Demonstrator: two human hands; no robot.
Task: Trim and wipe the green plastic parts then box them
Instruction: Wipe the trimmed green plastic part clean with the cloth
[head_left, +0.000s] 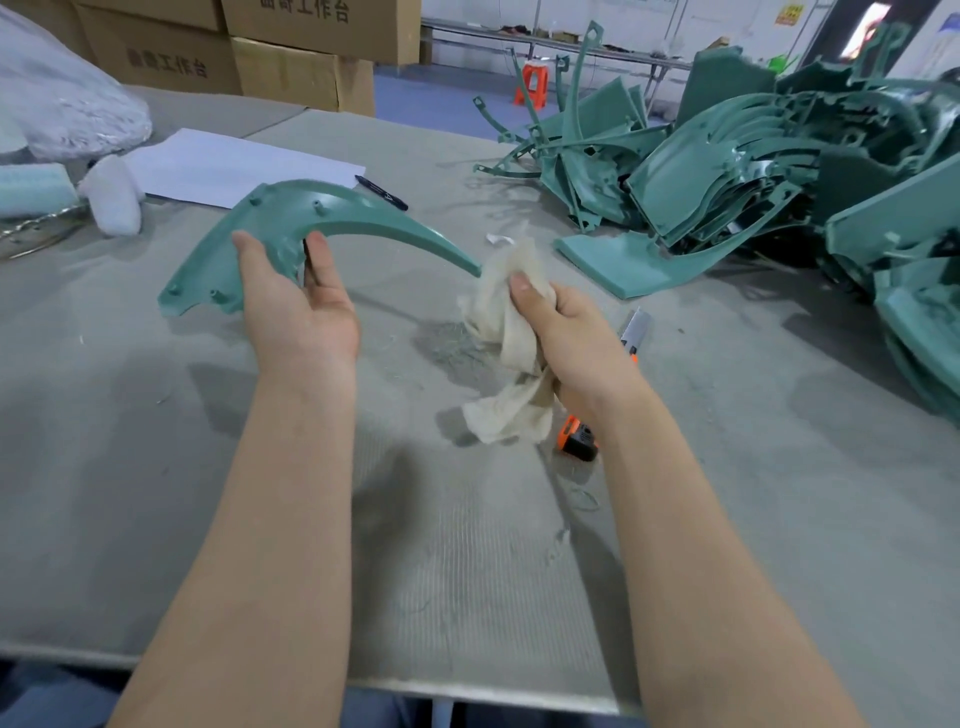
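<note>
My left hand (298, 306) grips a curved green plastic part (332, 218) by its wide end and holds it above the grey table (156, 441). The part's thin tip points right, toward a crumpled cream rag (506, 343) held in my right hand (566, 338). The rag touches or nearly touches that tip. An orange utility knife (579, 439) lies on the table under my right wrist, with its blade end (636, 325) showing past the hand.
A big heap of green plastic parts (753, 171) fills the table's right side. White paper (234, 166) and a black pen (382, 192) lie behind the held part. Cardboard boxes (291, 67) stand at the back, white bagged material (62, 104) at far left.
</note>
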